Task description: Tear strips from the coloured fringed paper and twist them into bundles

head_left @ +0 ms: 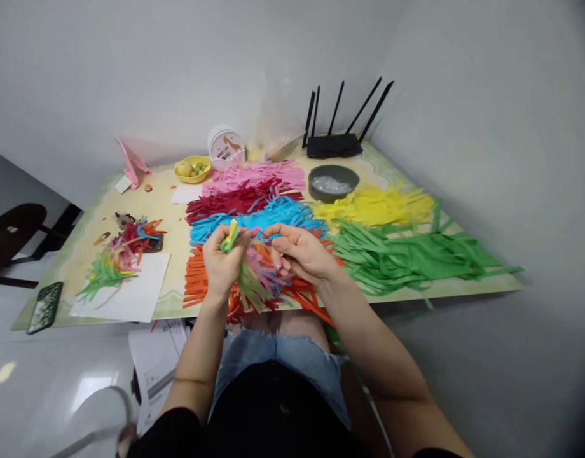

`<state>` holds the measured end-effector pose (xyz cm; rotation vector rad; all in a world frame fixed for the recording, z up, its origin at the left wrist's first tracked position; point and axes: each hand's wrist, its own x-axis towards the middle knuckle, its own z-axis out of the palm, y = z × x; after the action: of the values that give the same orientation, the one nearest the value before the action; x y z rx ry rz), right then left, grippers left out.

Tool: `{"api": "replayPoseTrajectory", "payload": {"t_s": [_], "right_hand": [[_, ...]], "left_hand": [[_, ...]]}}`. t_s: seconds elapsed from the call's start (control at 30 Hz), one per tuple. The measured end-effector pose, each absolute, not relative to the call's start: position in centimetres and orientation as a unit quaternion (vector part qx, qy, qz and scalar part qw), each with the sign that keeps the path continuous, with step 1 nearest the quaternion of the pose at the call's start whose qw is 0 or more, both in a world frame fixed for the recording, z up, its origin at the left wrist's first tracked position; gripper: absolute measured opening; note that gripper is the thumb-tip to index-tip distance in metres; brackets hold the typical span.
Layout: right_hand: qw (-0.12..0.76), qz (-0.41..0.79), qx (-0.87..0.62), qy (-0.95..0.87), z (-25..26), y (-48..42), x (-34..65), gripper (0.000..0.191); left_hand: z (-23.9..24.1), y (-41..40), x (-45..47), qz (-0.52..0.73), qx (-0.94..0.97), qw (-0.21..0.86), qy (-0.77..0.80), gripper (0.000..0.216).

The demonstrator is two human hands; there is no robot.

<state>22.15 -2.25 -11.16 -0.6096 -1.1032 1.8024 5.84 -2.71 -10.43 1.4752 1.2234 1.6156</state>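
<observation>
My left hand (223, 261) is closed round a bundle of mixed coloured paper strips (254, 277); yellow and green ends stick up above its fingers and the rest hangs down toward my lap. My right hand (297, 251) sits right beside it, fingers curled and pinching strips of the same bundle. Both hands hover over the near edge of the table, above the orange strip pile (197, 280). Behind them lie the blue pile (268, 216), the dark red pile (230, 200) and the pink pile (259, 175).
Green strips (407, 257) and yellow strips (378, 203) cover the table's right side. A mixed strip heap (123, 251) lies left by white paper (130, 296). A phone (44, 306) lies at the left corner. Grey bowl (333, 183), router (334, 145), yellow bowl (193, 168) and white tub (226, 147) stand at the back.
</observation>
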Motion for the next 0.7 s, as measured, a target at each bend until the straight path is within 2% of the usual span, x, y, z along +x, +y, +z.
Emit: {"api": "replayPoseTrajectory", "payload": {"t_s": [0.4,0.7], "right_hand": [[0.485,0.691,-0.294,-0.450,-11.18,-2.67,21.93,0.049],[0.517,0.604,-0.317,-0.517,-10.69,-3.17,21.71,0.046]], "left_hand": [[-10.10,-3.42,6.37,0.585,0.591,0.316,0.457,0.017],[-9.81,-3.40,6.25,0.593,0.582,0.303,0.466,0.015]]}}
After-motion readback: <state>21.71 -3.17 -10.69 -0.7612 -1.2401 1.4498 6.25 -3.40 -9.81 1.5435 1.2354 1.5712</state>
